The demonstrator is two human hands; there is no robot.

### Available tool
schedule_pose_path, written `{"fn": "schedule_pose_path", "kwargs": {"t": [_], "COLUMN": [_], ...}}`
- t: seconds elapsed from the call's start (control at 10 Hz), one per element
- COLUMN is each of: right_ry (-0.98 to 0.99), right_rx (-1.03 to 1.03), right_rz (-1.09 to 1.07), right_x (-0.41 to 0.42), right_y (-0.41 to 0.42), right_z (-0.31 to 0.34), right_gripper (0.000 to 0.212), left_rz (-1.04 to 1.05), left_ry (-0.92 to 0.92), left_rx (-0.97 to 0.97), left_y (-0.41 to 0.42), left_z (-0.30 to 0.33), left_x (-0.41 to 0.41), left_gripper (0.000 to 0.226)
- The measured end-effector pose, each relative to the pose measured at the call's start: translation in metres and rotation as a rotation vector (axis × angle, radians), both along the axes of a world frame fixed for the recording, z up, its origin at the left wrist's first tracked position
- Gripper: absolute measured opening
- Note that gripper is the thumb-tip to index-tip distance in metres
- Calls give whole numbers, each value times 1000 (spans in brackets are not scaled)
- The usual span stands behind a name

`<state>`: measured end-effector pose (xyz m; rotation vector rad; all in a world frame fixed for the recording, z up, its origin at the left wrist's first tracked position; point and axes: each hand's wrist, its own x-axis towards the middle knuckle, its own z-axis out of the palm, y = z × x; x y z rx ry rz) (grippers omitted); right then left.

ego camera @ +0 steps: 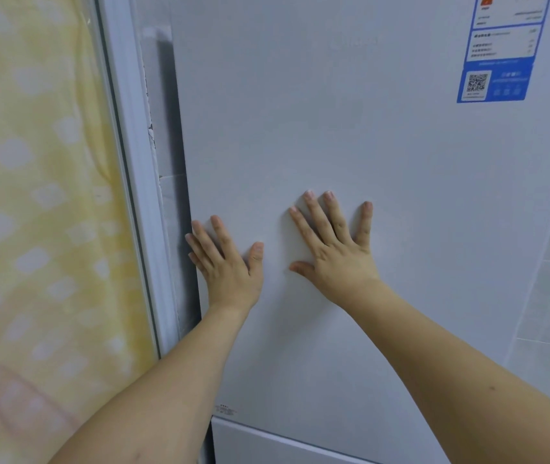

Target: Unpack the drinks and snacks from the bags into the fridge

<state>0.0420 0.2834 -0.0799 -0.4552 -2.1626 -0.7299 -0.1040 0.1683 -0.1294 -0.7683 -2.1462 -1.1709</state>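
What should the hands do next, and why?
Probably give one last push, then let go. Both the left hand and the right hand lie flat, fingers spread, on the upper fridge door, which looks shut; no bags or drinks show.

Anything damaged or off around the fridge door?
Yes: the wall strip left of the fridge door looks cracked and chipped along its edge. Both hands, left and right, press flat on the door; the door itself looks fine.

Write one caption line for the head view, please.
Left hand and right hand press flat on the closed white fridge door, beside a yellow curtain.
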Motion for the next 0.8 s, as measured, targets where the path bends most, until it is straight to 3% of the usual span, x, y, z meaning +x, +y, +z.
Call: {"fn": "schedule_pose_path", "kwargs": {"t": [0.4, 0.6, 0.8], "right_ry": [-11, -85, -157], "right_rx": [13, -75, -211], "right_rz": [-14, -61, 1], "right_x": [0, 5, 30], "right_y": [0, -15, -36], "right_z": [0, 7, 27], "right_gripper": [96, 97, 81], "left_rz": [-49, -71, 62], "left_ry": [-61, -148, 2], "left_rx": [-50, -119, -218], "left_y": [-6, -22, -37], "left_z": [5, 19, 36], "left_x": [-1, 7, 25], "left_gripper": [94, 93, 80]}}
